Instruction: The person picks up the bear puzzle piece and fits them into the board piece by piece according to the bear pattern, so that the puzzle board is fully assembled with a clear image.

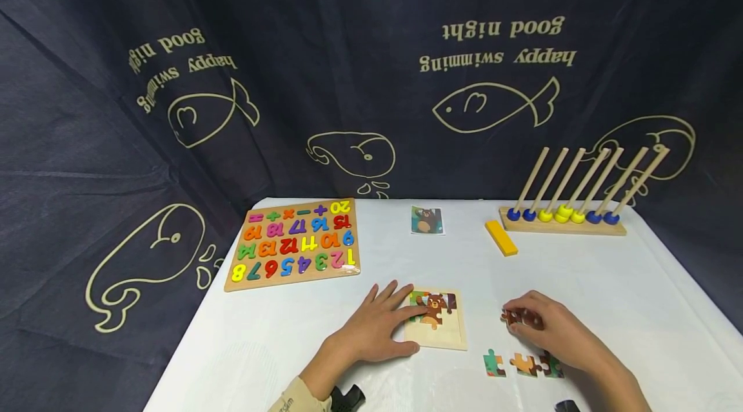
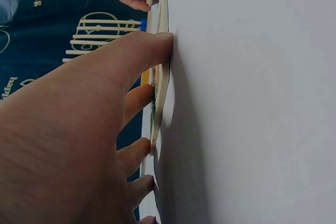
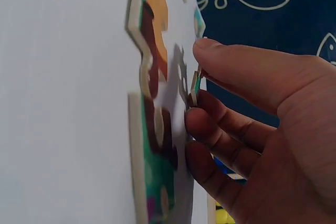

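Note:
A square wooden jigsaw tray [image 1: 441, 338] lies on the table, its upper part filled with several pieces of a brown bear picture [image 1: 435, 306]. My left hand [image 1: 376, 329] rests at the tray's left side with fingers spread, the index finger reaching over the fitted pieces and the thumb by the near left corner. Just right of the tray, my right hand [image 1: 548, 323] pinches a dark brown puzzle piece [image 1: 508, 317] between thumb and fingers, above the table in the right wrist view. Below that hand lie loose pieces: a green one [image 1: 493, 362], an orange-brown one [image 1: 525, 365] and a dark-and-green one [image 3: 160, 174].
At the back left is a board of coloured numbers [image 1: 296, 244]. A bear picture card [image 1: 427, 221] lies at the back middle. Farther right are a yellow block [image 1: 502, 238] and a bead rack with upright pegs [image 1: 563, 222]. A dark printed cloth [image 1: 371, 77] hangs behind the white table [image 1: 244, 334].

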`<move>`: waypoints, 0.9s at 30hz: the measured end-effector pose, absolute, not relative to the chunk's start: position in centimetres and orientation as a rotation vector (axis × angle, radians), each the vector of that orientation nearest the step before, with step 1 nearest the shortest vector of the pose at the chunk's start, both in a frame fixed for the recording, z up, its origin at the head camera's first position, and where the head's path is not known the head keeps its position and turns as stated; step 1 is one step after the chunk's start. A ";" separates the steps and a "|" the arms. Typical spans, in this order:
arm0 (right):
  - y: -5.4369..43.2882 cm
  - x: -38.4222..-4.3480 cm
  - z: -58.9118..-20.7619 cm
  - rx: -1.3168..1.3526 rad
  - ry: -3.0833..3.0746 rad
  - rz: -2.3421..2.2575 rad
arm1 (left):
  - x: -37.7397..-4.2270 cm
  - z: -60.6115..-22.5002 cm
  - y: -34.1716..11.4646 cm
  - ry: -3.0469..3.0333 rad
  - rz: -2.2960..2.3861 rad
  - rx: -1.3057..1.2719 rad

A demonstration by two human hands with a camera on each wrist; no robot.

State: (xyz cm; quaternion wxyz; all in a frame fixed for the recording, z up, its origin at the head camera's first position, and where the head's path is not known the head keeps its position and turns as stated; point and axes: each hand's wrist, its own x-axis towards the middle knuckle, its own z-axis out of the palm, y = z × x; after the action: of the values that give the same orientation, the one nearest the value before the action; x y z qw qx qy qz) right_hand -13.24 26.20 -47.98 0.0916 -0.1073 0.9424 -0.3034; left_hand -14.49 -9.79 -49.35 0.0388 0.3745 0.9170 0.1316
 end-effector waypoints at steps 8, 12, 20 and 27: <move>24.9 -13.7 -48.2 -0.378 2.829 -0.887 | -14.5 -49.5 -9.9 2.809 0.398 1.134; 24.4 -13.8 -48.2 -0.424 2.855 -0.879 | -14.5 -49.5 -9.8 2.809 0.397 1.140; 23.4 -14.0 -48.0 -0.498 2.870 -0.868 | -14.6 -49.3 -9.9 2.808 0.395 1.141; 22.6 -14.2 -47.9 -0.576 2.860 -0.882 | -14.6 -49.5 -9.8 2.805 0.394 1.136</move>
State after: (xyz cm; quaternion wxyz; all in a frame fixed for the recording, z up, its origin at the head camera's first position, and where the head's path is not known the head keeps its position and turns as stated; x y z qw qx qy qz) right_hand -14.18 22.56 -47.85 0.0468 -0.1889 0.9373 -0.2891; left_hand -14.62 -9.75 -49.45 0.0449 0.3718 0.9182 0.1290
